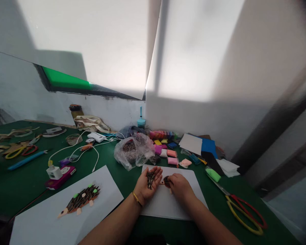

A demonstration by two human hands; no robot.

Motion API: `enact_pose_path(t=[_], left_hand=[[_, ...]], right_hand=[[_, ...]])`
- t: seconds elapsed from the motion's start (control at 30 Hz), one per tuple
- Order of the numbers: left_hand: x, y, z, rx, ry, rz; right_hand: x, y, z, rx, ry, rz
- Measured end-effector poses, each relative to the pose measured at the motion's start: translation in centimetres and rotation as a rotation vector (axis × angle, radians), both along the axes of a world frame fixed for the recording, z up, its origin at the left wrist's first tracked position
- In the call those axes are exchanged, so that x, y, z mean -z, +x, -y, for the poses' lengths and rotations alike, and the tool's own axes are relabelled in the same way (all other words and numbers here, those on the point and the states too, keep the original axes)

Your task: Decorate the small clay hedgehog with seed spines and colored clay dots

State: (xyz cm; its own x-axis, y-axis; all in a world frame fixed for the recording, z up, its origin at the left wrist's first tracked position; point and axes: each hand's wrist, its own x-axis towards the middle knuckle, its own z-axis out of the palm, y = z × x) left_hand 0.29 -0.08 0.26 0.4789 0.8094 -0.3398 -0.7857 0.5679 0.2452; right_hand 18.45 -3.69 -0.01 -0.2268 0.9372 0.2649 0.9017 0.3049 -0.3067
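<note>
My left hand (148, 183) lies palm up over a white sheet (165, 204), cupping a small pile of dark striped seeds (150, 178). My right hand (178, 185) rests on the same sheet with its fingers pinched on a small brown clay figure (166, 180). The two hands are almost touching. A gold bangle sits on my left wrist.
A finished seed hedgehog (80, 199) lies on another white sheet at the left. A plastic bag of seeds (132, 149), coloured clay blocks (168, 151), paper sheets (193, 143), red-and-yellow scissors (242, 209), a charger with cables (54, 172) and more scissors (20, 151) cover the green table.
</note>
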Motion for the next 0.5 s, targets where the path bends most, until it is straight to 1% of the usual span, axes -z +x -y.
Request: enact_pose_path(t=[0.17,0.33,0.5], left_hand=[[-0.06,-0.02,0.11,-0.002,0.001,0.003],[-0.08,0.03,0.07,0.002,0.000,0.006],[-0.21,0.06,0.10,0.000,-0.012,0.006]], right_hand=[[0.14,0.45,0.26,0.013,0.036,-0.059],[0.53,0.92,0.20,0.055,0.042,-0.024],[0.53,0.83,0.19,0.045,0.060,-0.033]])
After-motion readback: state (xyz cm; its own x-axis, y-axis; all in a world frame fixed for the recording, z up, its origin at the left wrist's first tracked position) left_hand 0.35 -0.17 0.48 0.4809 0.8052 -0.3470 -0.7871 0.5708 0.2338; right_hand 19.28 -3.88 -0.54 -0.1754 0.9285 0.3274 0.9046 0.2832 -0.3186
